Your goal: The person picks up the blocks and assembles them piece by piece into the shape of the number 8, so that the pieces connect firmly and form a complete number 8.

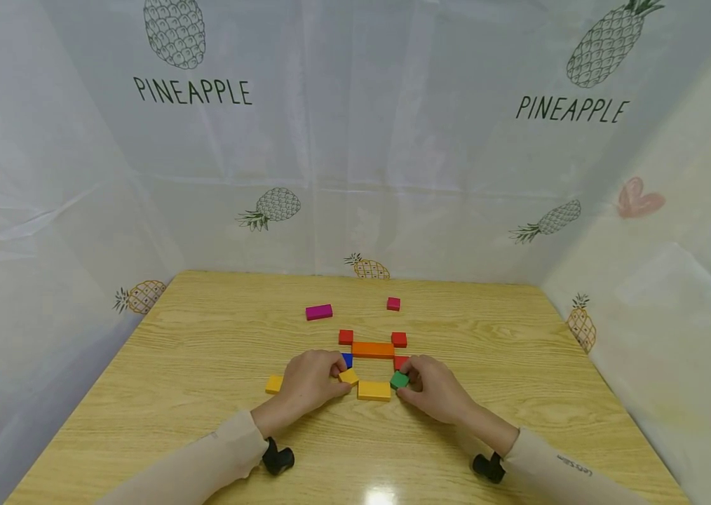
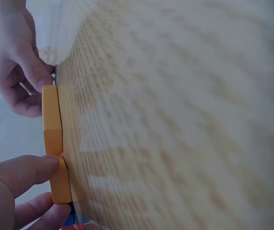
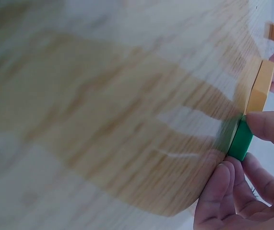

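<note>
Between thumb and fingers my left hand (image 1: 311,379) pinches a small yellow block (image 1: 348,377), tilted at the left end of a longer yellow block (image 1: 374,391). My right hand (image 1: 436,389) pinches a green block (image 1: 400,380) at that block's other end. In the right wrist view the green block (image 3: 241,139) lies right at the corner of the longer yellow block (image 3: 260,88). A blue block (image 1: 347,360), partly covered by my left fingers, and a red block (image 1: 401,362) beyond my right fingers run up to a long orange block (image 1: 373,350).
Red blocks (image 1: 346,337) sit at both upper corners of the orange one. Farther back lie a purple block (image 1: 319,312) and a pinkish-red block (image 1: 393,304). Another yellow block (image 1: 274,384) is partly behind my left hand. A pineapple-print sheet (image 1: 355,154) surrounds the wooden table (image 1: 488,322).
</note>
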A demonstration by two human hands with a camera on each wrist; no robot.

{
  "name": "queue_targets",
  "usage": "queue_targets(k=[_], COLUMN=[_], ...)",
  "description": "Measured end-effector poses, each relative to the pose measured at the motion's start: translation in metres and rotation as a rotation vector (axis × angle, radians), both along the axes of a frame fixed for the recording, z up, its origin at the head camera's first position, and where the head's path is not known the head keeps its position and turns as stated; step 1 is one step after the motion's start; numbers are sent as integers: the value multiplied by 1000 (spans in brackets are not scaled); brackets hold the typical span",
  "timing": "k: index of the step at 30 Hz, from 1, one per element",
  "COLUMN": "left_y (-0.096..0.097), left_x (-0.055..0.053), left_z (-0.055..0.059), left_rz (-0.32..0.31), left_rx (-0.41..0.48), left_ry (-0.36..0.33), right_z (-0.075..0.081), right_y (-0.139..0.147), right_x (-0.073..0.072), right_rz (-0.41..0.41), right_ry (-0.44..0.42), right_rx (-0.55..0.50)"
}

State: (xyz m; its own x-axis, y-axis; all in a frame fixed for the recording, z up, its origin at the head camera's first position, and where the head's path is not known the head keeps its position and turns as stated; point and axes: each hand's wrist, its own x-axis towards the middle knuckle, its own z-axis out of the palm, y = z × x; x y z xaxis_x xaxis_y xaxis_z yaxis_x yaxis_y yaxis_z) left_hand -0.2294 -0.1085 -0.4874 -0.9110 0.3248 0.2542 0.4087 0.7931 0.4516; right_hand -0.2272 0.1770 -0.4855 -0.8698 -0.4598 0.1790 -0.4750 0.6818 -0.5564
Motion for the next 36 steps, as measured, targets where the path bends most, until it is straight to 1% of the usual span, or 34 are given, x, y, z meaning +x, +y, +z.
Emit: queue_targets(k=[13,19,36], left_y=[0,-1,1], left_x=[0,1,0], left_z=[0,0,2], left_rz=[9,-1,1], left_rx=[-5,-8,-19], left_ry=[-8,7,-6], right_z=[-2,-2,-2], right_y=[0,0,1], right_x=[-1,-1,-1], right_rz=[2,-9,-1], right_ry=[3,-4,4], right_rx=[5,4,5])
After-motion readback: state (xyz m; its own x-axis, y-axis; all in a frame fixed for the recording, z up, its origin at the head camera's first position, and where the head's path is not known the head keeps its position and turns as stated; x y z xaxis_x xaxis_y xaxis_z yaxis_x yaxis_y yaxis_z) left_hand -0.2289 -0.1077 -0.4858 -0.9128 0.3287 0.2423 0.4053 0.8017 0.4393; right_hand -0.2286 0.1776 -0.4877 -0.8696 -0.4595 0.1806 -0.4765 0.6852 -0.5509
